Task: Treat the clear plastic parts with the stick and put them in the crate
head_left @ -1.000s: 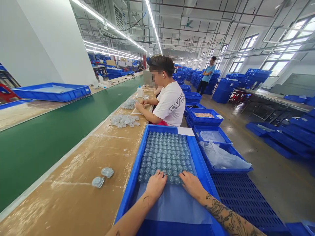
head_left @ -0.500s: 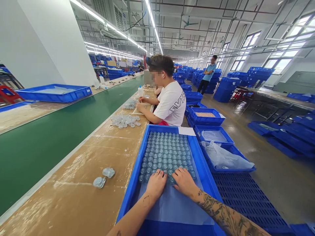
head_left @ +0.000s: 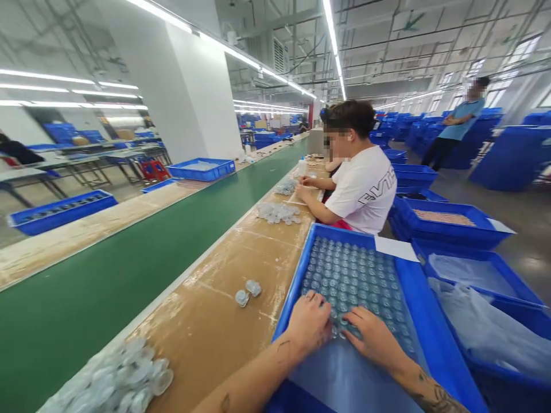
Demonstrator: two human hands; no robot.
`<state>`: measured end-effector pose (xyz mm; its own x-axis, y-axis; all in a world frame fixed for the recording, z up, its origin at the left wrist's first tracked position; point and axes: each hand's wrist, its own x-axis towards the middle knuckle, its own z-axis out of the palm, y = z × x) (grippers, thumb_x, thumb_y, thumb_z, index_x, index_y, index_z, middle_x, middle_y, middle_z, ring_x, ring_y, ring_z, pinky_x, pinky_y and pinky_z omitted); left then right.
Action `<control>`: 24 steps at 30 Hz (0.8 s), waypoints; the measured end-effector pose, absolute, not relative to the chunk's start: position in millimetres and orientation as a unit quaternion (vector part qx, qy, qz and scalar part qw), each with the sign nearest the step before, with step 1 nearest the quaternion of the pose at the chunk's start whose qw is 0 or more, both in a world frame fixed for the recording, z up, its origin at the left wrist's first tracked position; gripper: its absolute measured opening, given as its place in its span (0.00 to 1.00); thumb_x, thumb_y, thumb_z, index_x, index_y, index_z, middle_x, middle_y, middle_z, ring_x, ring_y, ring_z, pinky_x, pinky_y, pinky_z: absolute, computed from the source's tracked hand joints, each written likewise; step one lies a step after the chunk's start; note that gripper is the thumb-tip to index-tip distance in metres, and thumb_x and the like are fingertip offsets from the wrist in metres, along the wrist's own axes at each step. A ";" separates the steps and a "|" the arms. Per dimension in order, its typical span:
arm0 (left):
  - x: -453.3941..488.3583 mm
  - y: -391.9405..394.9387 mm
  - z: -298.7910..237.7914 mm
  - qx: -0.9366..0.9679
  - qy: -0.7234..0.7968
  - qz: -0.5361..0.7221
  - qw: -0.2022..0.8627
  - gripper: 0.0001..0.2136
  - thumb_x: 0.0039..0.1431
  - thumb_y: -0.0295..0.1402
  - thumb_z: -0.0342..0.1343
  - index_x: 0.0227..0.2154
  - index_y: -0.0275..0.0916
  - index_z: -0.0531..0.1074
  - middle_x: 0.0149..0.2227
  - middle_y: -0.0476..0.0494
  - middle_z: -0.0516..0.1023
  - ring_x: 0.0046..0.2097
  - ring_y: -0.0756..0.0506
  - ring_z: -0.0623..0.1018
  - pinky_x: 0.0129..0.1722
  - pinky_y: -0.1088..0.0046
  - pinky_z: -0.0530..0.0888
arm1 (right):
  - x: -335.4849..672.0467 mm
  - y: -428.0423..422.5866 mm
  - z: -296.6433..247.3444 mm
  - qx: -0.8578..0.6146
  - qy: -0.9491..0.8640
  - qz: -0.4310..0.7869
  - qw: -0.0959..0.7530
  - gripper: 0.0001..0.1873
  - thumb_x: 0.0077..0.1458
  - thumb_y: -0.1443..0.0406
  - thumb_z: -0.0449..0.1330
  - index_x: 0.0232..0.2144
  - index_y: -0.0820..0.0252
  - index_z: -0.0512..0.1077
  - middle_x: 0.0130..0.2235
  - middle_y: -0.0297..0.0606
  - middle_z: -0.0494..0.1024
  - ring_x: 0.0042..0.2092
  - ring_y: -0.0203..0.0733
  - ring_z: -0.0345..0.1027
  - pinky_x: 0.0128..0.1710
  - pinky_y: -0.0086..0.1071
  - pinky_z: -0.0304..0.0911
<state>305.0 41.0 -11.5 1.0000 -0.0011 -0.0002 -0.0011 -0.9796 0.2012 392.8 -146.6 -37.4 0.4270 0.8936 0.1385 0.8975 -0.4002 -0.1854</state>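
Note:
A blue tray (head_left: 443, 338) holds rows of small round clear plastic pieces (head_left: 350, 269) on a translucent sheet (head_left: 344, 367). At the near edge of the rows, my left hand (head_left: 310, 321) has its fingers bent down and close together; what lies under the fingertips is hidden. Just to its right is my right hand (head_left: 373, 334), thumb and fingers apart, fingertips at the front pieces. A few clear pieces show in the gap between both hands. On the brown bench (head_left: 215, 332) left of the tray lie two small clumps of clear discs (head_left: 247, 293).
A heap of clear discs (head_left: 116, 381) lies at the near left, another pile (head_left: 279, 212) farther up the bench. Beyond runs a green belt (head_left: 172, 235). A co-worker in a white shirt (head_left: 365, 183) sits ahead. Blue trays (head_left: 465, 229) with plastic bags (head_left: 486, 327) stand to the right.
The view has swung left, bringing the near heap of discs into sight. Both hands remain at the front rows; the left fingers look more curled.

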 end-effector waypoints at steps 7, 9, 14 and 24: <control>231.7 184.4 27.0 0.954 0.279 0.055 0.095 0.17 0.63 0.36 0.55 0.52 0.34 0.71 0.51 0.33 0.75 0.52 0.37 0.75 0.50 0.61 0.70 | 370.9 22.2 19.1 -0.732 -0.653 0.045 0.191 0.20 0.64 0.82 0.69 0.54 0.66 0.75 0.45 0.36 0.63 0.44 0.50 0.62 0.50 0.26 0.64; 215.2 199.4 12.4 0.950 0.288 0.027 0.118 0.15 0.58 0.32 0.60 0.47 0.37 0.73 0.45 0.39 0.79 0.48 0.40 0.78 0.46 0.67 0.71 | 367.7 75.3 18.9 -0.723 -0.667 0.051 0.173 0.24 0.62 0.84 0.70 0.57 0.69 0.74 0.45 0.40 0.63 0.45 0.53 0.62 0.50 0.28 0.66; 198.7 203.2 -25.7 0.933 0.314 0.056 0.166 0.11 0.61 0.26 0.53 0.46 0.37 0.73 0.40 0.45 0.81 0.44 0.46 0.79 0.41 0.75 0.70 | 362.0 129.7 7.2 -0.674 -0.722 0.106 0.116 0.19 0.58 0.88 0.76 0.43 0.68 0.79 0.32 0.31 0.63 0.37 0.52 0.65 0.42 0.24 0.68; 237.7 161.5 -0.6 0.934 0.194 0.061 0.295 0.20 0.58 0.41 0.50 0.49 0.35 0.72 0.36 0.43 0.80 0.37 0.43 0.79 0.40 0.68 0.72 | 442.3 -90.8 60.1 -0.818 -0.557 0.034 0.140 0.24 0.57 0.92 0.67 0.49 0.70 0.75 0.40 0.29 0.62 0.40 0.42 0.63 0.44 0.15 0.59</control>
